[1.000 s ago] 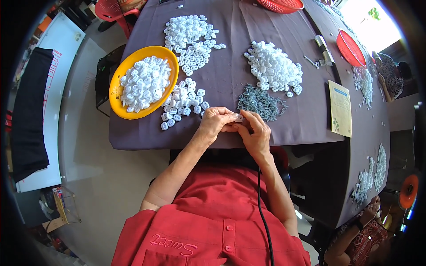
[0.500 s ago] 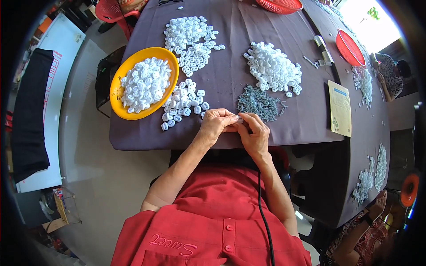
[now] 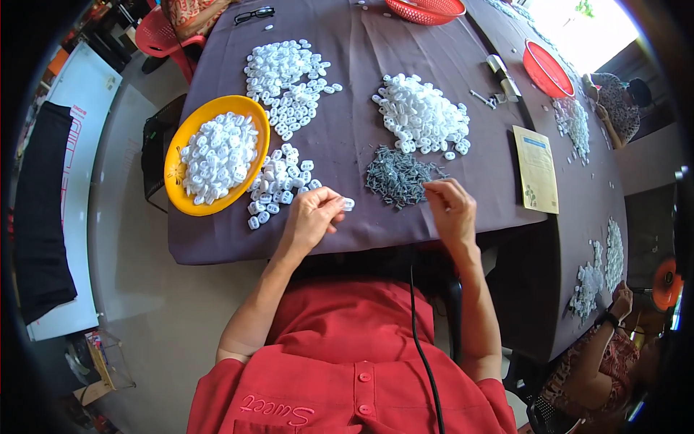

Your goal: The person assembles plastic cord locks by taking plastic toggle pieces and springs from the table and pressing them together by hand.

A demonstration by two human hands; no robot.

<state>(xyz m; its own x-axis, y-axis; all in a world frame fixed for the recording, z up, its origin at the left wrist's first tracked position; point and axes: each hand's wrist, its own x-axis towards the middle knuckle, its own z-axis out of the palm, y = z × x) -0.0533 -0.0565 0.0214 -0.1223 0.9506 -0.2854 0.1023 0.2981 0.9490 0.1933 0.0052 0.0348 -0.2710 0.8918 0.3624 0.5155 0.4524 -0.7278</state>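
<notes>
My left hand (image 3: 312, 220) pinches a small white oval plastic piece (image 3: 348, 205) with holes in it, just above the near table edge. Off to the right, my right hand (image 3: 454, 211) has its fingertips drawn together at the right edge of a pile of small grey pins (image 3: 396, 177); whether it holds one is too small to tell. Beyond the pins lies a heap of white plastic pieces (image 3: 423, 114). Left of my left hand are loose white blocks (image 3: 278, 181), apparently paired pieces, beside a yellow plate (image 3: 175, 173) heaped with more white pieces.
More white pieces (image 3: 285, 76) spread farther back. A yellowish packet (image 3: 536, 170) lies right, near a metallic cylinder (image 3: 504, 76). Red baskets (image 3: 426, 10) and glasses (image 3: 254, 14) stand farther off. Other people sit around the table, one with hands (image 3: 620, 302) at lower right.
My hands were together at the near edge and have parted. The left moved left with the white piece; the right moved right beside the grey pins. The view has shifted slightly.
</notes>
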